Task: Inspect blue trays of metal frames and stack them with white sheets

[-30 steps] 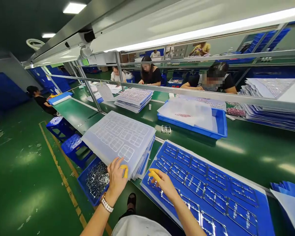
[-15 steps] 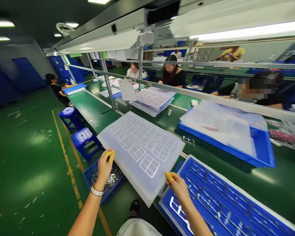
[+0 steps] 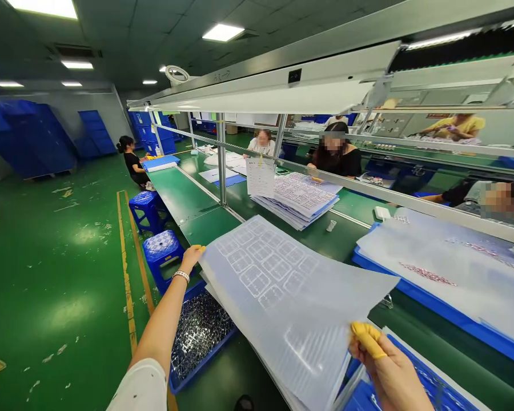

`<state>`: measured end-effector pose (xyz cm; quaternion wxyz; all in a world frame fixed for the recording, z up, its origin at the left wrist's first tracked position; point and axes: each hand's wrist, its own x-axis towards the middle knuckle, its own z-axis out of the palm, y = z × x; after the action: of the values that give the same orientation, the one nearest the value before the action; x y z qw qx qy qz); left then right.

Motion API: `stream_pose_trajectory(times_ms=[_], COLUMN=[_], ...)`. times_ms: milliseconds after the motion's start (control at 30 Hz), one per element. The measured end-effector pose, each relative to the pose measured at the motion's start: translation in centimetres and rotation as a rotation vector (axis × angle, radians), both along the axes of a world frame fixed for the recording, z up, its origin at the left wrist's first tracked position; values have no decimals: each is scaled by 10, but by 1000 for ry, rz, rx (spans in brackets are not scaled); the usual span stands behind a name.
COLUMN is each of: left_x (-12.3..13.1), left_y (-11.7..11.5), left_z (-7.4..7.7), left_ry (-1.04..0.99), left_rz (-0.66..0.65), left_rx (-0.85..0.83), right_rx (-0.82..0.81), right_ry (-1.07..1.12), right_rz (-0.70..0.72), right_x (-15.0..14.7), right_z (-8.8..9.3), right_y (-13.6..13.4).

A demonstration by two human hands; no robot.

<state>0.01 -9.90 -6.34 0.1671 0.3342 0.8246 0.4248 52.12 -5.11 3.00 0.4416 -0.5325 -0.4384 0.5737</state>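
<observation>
I'm holding a sheaf of translucent plastic sheets, printed with grid outlines, raised above the green desk. My left hand pinches its far edge, and my right hand, wearing a yellow finger cot, grips the near edge. Below left, a blue tray holds loose metal frames; to the right, another blue tray carries more sheets.

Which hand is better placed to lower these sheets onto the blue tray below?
Probably the right hand: it grips the translucent sheets above the blue tray; the left hand is farther off, past the metal-parts bin.
</observation>
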Motion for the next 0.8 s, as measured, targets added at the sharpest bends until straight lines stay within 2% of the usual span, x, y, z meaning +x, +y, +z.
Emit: stream_pose_trajectory(times_ms=[100,233,333,600,800], left_x=[-13,-24,-26,-32,-27], left_y=[12,27,37,52,57], left_z=[-7,-10,-12,-8,-5], left_ry=[-44,-81,-94,-68,-62], left_rz=[-10,-38,-54,-48,-75], left_rx=[-34,-86,-121,-125,-177], right_rx=[-37,-91,-89,-29,-80], right_ry=[126,272,358,428,444], right_rz=[-23,49,91,84,36], right_x=[-15,-40,-56,-64,-61], right_z=[24,60,76,83,76], right_y=[5,15,21,34,37])
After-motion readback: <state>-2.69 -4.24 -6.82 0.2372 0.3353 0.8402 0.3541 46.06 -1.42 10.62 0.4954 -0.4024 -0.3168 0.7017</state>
